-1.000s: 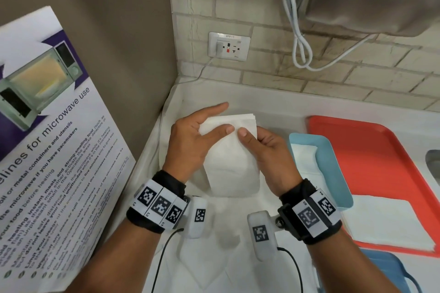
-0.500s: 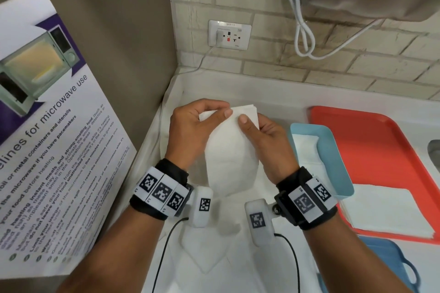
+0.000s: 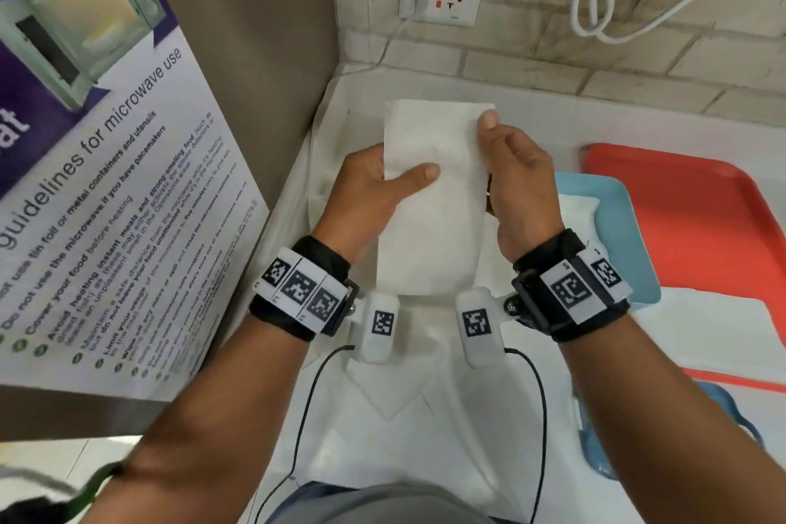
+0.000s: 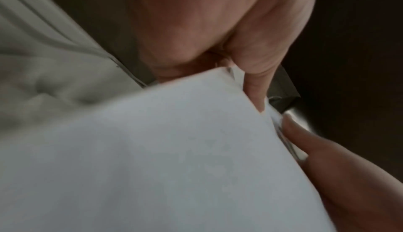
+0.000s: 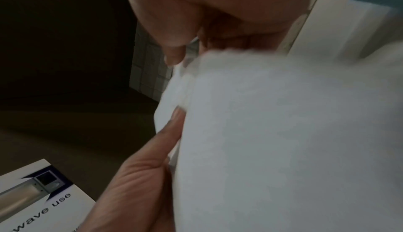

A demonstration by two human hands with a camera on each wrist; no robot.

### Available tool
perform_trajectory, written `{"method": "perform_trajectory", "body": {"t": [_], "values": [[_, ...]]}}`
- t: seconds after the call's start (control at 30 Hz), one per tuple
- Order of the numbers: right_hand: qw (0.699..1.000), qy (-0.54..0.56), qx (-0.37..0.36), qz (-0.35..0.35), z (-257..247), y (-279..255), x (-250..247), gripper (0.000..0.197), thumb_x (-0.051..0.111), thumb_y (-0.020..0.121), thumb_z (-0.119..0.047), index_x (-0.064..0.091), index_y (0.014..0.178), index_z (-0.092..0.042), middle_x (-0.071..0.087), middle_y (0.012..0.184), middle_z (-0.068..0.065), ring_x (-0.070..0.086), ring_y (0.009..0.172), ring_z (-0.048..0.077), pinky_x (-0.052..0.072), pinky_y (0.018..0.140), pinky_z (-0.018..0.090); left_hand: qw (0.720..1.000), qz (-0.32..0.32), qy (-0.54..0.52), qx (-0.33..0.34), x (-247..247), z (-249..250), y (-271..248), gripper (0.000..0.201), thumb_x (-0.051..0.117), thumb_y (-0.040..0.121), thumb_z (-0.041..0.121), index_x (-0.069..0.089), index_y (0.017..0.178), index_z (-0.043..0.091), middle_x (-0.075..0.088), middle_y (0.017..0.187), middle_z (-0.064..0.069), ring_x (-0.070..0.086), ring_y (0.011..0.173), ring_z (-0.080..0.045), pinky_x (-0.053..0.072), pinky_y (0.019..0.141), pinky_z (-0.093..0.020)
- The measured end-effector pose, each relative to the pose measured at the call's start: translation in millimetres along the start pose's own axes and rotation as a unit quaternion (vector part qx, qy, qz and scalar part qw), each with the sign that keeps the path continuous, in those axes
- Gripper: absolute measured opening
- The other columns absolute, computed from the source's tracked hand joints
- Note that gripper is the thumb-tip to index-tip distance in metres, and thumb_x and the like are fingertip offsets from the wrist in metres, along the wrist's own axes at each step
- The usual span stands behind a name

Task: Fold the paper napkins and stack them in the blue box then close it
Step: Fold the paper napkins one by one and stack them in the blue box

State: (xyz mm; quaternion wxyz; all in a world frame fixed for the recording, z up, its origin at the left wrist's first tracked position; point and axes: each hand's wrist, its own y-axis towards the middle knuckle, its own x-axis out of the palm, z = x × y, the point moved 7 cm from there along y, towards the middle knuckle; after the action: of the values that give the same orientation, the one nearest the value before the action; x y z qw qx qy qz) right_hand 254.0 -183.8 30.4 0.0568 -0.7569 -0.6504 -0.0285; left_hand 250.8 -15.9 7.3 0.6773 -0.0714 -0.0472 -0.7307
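A white paper napkin [image 3: 434, 200], folded into a long strip, is held above the counter between both hands. My left hand [image 3: 383, 183] grips its left edge, thumb lying across the front. My right hand [image 3: 506, 166] pinches the right edge near the top, thumb tip on the upper corner. The wrist views show the napkin [image 4: 174, 158] [image 5: 283, 132] close up with fingers behind it. The light blue box [image 3: 612, 225] stands open to the right of my right wrist, with white napkins inside it.
A red tray [image 3: 701, 225] lies right of the box, with a flat napkin [image 3: 714, 336] on its near part. More white napkins [image 3: 391, 404] lie spread on the counter below my wrists. A blue lid [image 3: 723, 417] sits at the lower right. A microwave poster [image 3: 106, 183] stands left.
The napkin has been raised and straightened into a long strip. My left hand slid down its left edge while my right thumb moved up to the top right corner.
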Motion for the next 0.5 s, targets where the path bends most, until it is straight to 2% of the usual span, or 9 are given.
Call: {"method": "perform_trajectory", "body": {"t": [0.1, 0.17, 0.2, 0.27, 0.3, 0.33, 0.37, 0.43, 0.5], "values": [[0.997, -0.074, 0.036, -0.009, 17.5, -17.3, -12.1, 0.038, 0.055, 0.1, -0.047, 0.063, 0.107, -0.011, 0.071, 0.084, -0.002, 0.065, 0.066, 0.013, 0.053, 0.06, 0.028, 0.995, 0.093, -0.023, 0.02, -30.2, 11.2, 4.2, 0.016, 0.074, 0.093, 0.006, 0.073, 0.108, 0.012, 0.079, 0.107, -0.003, 0.075, 0.102, -0.02, 0.06, 0.09, -0.037], [0.972, -0.209, 0.042, -0.1, 48.3, -36.8, -9.8, 0.028, 0.062, 0.096, -0.046, 0.066, 0.098, -0.018, 0.07, 0.082, -0.007, 0.063, 0.065, 0.013, 0.052, 0.063, 0.032, 0.99, 0.134, -0.022, 0.033, -48.1, 17.9, 7.0, 0.014, 0.073, 0.094, 0.006, 0.073, 0.102, 0.018, 0.08, 0.099, 0.004, 0.076, 0.096, -0.016, 0.06, 0.084, -0.032], [0.933, -0.309, 0.046, -0.176, 69.3, -49.3, -5.3, 0.031, 0.066, 0.089, -0.054, 0.067, 0.094, -0.024, 0.071, 0.085, -0.009, 0.065, 0.07, 0.012, 0.054, 0.069, 0.035, 0.988, 0.147, -0.015, 0.04, -54.4, 20.0, 7.7, 0.014, 0.074, 0.094, 0.007, 0.073, 0.101, 0.02, 0.08, 0.099, 0.005, 0.076, 0.097, -0.016, 0.06, 0.086, -0.033], [0.822, -0.475, 0.073, -0.304, 113.3, -75.1, 1.2, 0.048, 0.066, 0.074, -0.074, 0.066, 0.099, -0.034, 0.069, 0.096, -0.016, 0.065, 0.088, 0.008, 0.054, 0.086, 0.039, 0.986, 0.158, -0.003, 0.057, -61.4, 21.6, 7.5, 0.014, 0.076, 0.092, 0.01, 0.074, 0.101, 0.021, 0.08, 0.104, 0.002, 0.075, 0.102, -0.02, 0.06, 0.093, -0.04], [0.78, -0.521, 0.088, -0.336, 127.7, -86.4, 3.0, 0.053, 0.067, 0.071, -0.077, 0.064, 0.107, -0.037, 0.065, 0.103, -0.019, 0.062, 0.096, 0.006, 0.051, 0.093, 0.037, 0.985, 0.159, 0.002, 0.064, -61.9, 21.6, 6.0, 0.015, 0.076, 0.092, 0.011, 0.074, 0.102, 0.022, 0.08, 0.106, 0.001, 0.075, 0.104, -0.021, 0.059, 0.095, -0.042], [0.753, -0.548, 0.096, -0.353, 136.3, -95.0, 5.4, 0.059, 0.07, 0.07, -0.076, 0.06, 0.116, -0.04, 0.06, 0.109, -0.021, 0.057, 0.103, 0.005, 0.047, 0.097, 0.035, 0.985, 0.16, 0.003, 0.066, -61.9, 20.6, 4.5, 0.017, 0.076, 0.092, 0.01, 0.074, 0.104, 0.021, 0.079, 0.107, 0.001, 0.075, 0.105, -0.021, 0.059, 0.095, -0.041], [0.738, -0.564, 0.09, -0.36, 142.7, -99.7, 8.4, 0.063, 0.072, 0.071, -0.074, 0.056, 0.122, -0.04, 0.057, 0.113, -0.019, 0.054, 0.107, 0.006, 0.045, 0.096, 0.033, 0.985, 0.159, 0.002, 0.067, -61.6, 19.1, 3.7, 0.018, 0.076, 0.092, 0.009, 0.072, 0.107, 0.019, 0.079, 0.107, 0.001, 0.075, 0.104, -0.019, 0.06, 0.093, -0.039], [0.719, -0.591, 0.058, -0.36, 144.6, -104.6, 14.2, 0.061, 0.073, 0.074, -0.069, 0.054, 0.124, -0.038, 0.056, 0.115, -0.017, 0.051, 0.108, 0.008, 0.041, 0.087, 0.031, 0.985, 0.156, -0.001, 0.067, -60.4, 16.6, 1.5, 0.023, 0.074, 0.093, 0.005, 0.069, 0.112, 0.016, 0.078, 0.107, 0.003, 0.074, 0.101, -0.014, 0.06, 0.09, -0.034], [0.705, -0.607, 0.045, -0.365, 144.7, -104.4, 16.7, 0.048, 0.072, 0.081, -0.059, 0.056, 0.12, -0.035, 0.057, 0.105, -0.016, 0.053, 0.1, 0.01, 0.036, 0.079, 0.03, 0.986, 0.154, 0.003, 0.065, -60.2, 14.3, 0.2, 0.029, 0.074, 0.092, 0.003, 0.063, 0.117, 0.015, 0.076, 0.109, 0.003, 0.073, 0.099, -0.01, 0.059, 0.089, -0.032]]}}
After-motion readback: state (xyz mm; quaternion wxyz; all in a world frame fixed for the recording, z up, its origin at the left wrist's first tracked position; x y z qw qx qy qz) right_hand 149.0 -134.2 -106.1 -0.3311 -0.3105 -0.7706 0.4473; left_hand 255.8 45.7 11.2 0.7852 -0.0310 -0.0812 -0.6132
